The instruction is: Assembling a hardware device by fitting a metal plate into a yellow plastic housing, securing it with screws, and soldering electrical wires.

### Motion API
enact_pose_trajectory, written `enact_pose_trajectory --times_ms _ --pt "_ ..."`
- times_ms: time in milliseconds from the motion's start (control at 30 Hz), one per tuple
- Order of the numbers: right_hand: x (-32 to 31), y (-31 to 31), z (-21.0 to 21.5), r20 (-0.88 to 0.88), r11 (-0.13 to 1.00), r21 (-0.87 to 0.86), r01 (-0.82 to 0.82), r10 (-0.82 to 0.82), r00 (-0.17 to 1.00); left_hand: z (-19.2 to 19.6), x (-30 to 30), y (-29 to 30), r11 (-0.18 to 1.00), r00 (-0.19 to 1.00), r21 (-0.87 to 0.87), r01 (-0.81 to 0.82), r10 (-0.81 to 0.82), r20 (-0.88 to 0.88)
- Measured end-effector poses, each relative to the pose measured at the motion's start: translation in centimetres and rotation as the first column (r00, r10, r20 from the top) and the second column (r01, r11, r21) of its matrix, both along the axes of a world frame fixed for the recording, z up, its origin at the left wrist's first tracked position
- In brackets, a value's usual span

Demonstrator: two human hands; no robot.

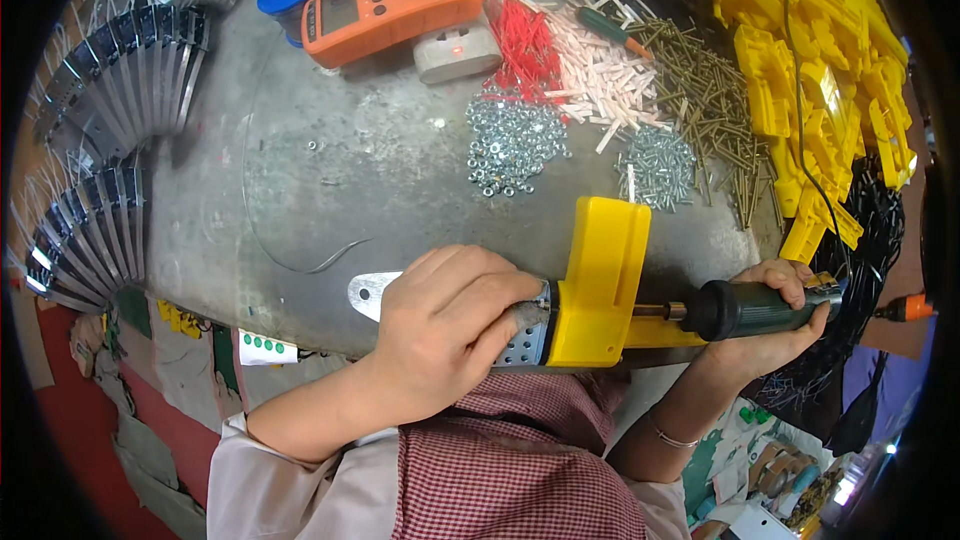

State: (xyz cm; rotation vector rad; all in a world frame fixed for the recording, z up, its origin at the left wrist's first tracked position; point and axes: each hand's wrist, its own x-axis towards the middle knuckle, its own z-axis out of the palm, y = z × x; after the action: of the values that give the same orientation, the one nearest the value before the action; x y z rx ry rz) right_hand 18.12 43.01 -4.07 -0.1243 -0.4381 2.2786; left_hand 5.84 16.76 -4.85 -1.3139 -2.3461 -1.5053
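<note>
My left hand (445, 330) is closed round a long metal part, pressing it against the table's near edge. A rounded metal end with a hole (370, 292) sticks out to the left of my fingers. On the right, a perforated metal section (520, 344) meets a yellow plastic handle piece (602, 275). My right hand (765, 348) is wrapped round a dark green electric screwdriver (752, 310), held level. Its shaft points left at the yellow piece; whether the bit sits on a screw cannot be seen.
Beyond my hands lie heaps of nuts (512, 140), short screws (655, 165), long brass-coloured screws (705, 100), white sleeves (605, 75) and red pieces (522, 45). Yellow plastic parts (815, 90) pile up right, with a cable (800, 110) across them. An orange meter (395, 5) and fanned metal strips (130, 90) lie left.
</note>
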Motion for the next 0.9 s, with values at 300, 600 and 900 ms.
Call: enact_pose_trajectory --times_ms 300,600,900 --pt "-0.2 -0.1 0.8 0.112 1.0 0.004 0.026 -0.027 0.993 0.6 -0.9 -0.4 0.995 0.988 0.0 0.103 -0.102 0.112" --pt "-0.1 0.1 1.3 0.034 0.999 0.038 -0.026 0.024 0.999 0.6 -0.6 0.0 0.996 0.989 -0.032 0.08 -0.075 0.128" --pt "1.1 0.1 2.6 0.105 0.979 0.154 0.136 -0.153 0.983 2.0 -0.9 -0.6 0.986 0.995 -0.136 0.096 -0.096 0.011"
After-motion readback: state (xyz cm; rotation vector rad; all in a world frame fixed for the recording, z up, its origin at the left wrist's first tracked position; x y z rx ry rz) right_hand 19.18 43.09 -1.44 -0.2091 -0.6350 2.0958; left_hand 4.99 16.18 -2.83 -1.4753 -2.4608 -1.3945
